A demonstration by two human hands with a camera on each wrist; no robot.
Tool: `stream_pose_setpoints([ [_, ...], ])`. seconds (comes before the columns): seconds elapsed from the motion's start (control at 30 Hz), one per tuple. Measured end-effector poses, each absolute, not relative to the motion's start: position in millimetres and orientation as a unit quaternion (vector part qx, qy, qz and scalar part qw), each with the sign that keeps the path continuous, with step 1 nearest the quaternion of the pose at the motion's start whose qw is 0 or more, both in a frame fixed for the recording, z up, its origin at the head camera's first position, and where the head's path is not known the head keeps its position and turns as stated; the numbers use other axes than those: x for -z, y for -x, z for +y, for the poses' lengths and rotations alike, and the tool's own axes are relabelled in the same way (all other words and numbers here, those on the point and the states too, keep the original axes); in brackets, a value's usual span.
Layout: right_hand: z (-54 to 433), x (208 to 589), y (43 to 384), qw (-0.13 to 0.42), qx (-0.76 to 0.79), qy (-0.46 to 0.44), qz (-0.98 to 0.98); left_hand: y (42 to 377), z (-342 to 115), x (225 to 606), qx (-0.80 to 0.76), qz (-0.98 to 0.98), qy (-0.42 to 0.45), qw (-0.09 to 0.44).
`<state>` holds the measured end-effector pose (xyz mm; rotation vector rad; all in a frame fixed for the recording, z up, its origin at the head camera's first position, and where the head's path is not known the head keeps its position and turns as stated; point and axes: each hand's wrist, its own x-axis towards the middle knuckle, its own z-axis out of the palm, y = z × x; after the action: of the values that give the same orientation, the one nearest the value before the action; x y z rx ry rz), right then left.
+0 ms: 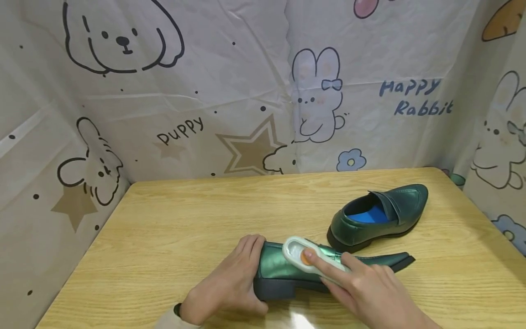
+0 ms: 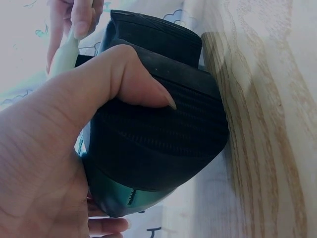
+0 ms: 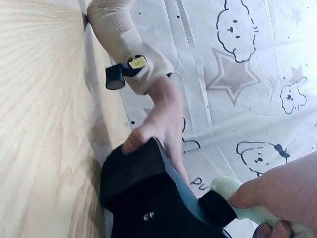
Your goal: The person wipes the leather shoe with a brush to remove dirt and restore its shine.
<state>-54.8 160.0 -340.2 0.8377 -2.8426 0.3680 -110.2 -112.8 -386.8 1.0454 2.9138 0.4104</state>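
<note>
A dark green loafer lies tilted on the table with its toe to the right. My left hand grips it by the heel, and in the left wrist view the thumb lies across the black heel. In my right hand is a pale green brush with an orange button, the index finger on that button. The brush's black head touches the side of the shoe in the right wrist view. Part of the loafer is hidden behind the brush and right hand.
A second green loafer with a blue insole stands upright behind the held one, toe pointing to the back right. The wooden table is bordered at the back and sides by a printed cloth.
</note>
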Motion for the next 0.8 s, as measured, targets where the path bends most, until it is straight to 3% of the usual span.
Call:
stream_pose_setpoints([
  [0.13, 156.4, 345.0, 50.1, 0.072, -0.135, -0.316, -0.936, 109.8, -112.9, 388.0, -0.141, 0.931, -0.335, 0.006],
  [0.27, 153.6, 349.5, 46.4, 0.111, -0.137, -0.356, -0.918, 109.9, -112.7, 388.3, -0.147, 0.93, -0.336, 0.006],
  [0.53, 162.0, 343.0, 56.5, 0.179, -0.122, -0.306, -0.927, 110.3, -112.3, 387.4, -0.147, 0.932, -0.33, 0.017],
  [0.8, 155.0, 347.1, 49.2, 0.094, -0.124, -0.328, -0.932, 110.3, -113.3, 388.5, -0.148, 0.929, -0.339, 0.001],
])
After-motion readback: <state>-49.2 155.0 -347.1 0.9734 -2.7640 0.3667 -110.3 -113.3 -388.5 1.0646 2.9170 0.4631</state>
